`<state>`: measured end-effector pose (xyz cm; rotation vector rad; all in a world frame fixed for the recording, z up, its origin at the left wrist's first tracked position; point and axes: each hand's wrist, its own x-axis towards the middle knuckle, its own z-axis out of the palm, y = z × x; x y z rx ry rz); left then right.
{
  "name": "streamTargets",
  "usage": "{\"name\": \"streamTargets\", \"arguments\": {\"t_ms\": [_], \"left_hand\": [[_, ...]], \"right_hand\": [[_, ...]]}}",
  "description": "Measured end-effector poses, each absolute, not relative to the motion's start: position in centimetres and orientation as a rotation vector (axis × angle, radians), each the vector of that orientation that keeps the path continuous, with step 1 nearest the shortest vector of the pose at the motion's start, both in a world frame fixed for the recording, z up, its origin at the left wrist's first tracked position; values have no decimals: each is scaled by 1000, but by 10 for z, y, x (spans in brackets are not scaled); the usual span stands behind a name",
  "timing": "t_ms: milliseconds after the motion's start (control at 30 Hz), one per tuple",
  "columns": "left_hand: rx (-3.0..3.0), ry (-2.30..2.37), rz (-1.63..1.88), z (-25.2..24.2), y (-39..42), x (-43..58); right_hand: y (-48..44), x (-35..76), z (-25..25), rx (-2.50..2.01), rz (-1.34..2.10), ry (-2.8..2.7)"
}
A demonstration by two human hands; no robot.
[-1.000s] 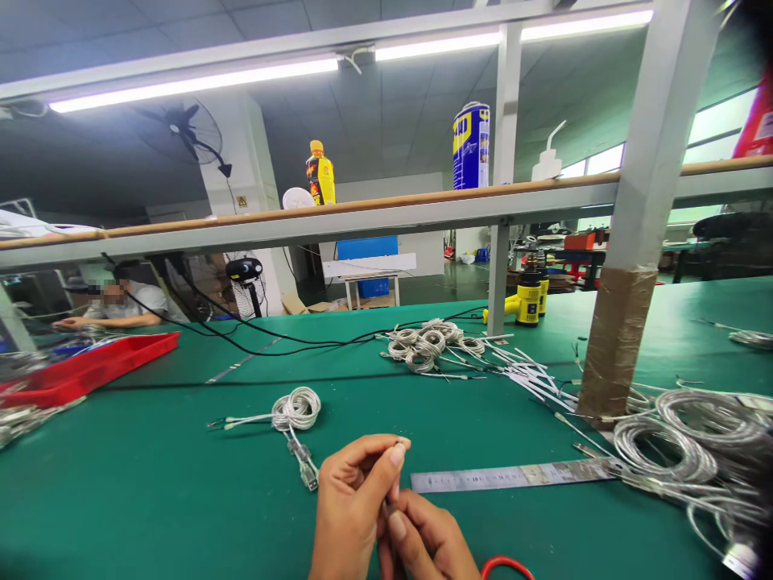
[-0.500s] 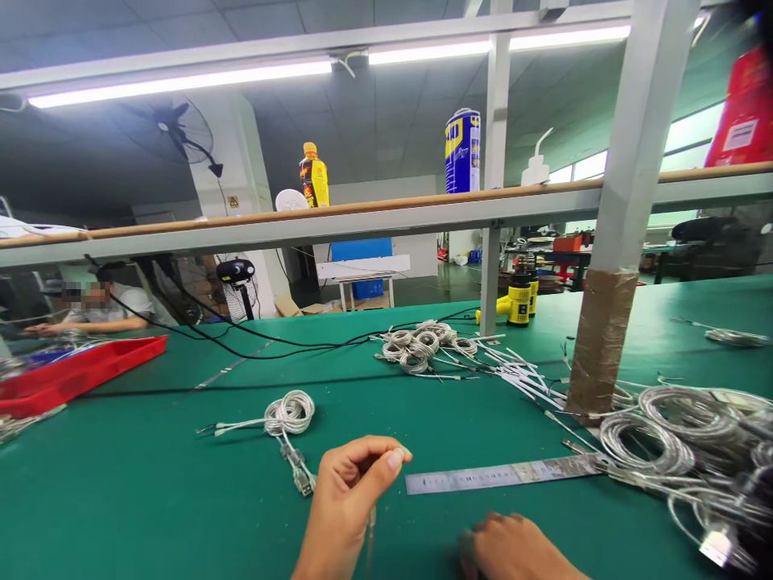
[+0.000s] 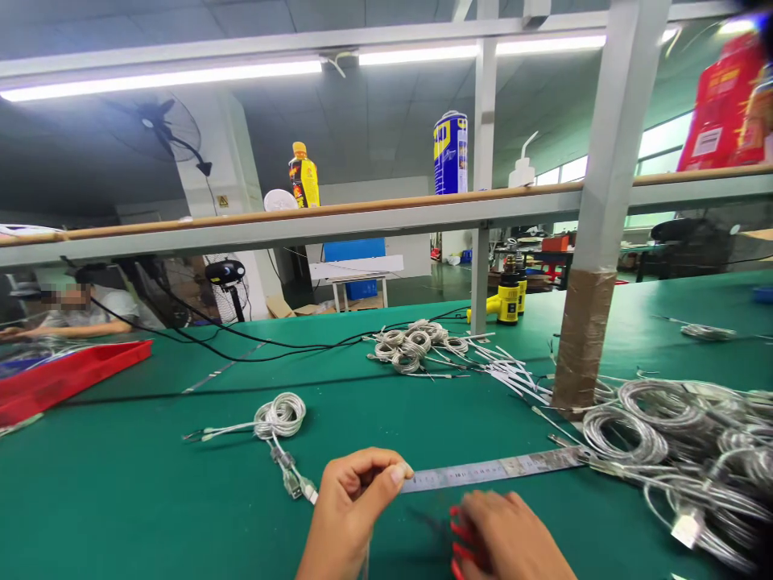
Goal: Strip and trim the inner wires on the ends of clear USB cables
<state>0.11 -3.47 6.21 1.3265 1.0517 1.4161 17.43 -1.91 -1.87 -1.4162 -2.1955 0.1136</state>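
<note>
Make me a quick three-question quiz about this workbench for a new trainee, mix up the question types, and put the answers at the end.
1. True or false: the blue can stands on the shelf.
2. Multiple choice: what colour shows on the tool at the right hand? A) green B) red C) white
3. Fill in the blank: the ruler runs from near the left hand toward a heap of coiled ____.

Key:
1. True
2. B
3. Cables
</note>
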Motion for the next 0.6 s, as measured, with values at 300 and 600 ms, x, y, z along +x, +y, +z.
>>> {"name": "streamTargets", "arguments": {"t_ms": [300,600], "left_hand": [[1311,1041,1455,48,-37,11],[1331,1015,1494,47,-39,13]], "right_hand": [[-33,166,22,-1153,876,-1915],[-30,163,21,-1232,744,-1984]]}}
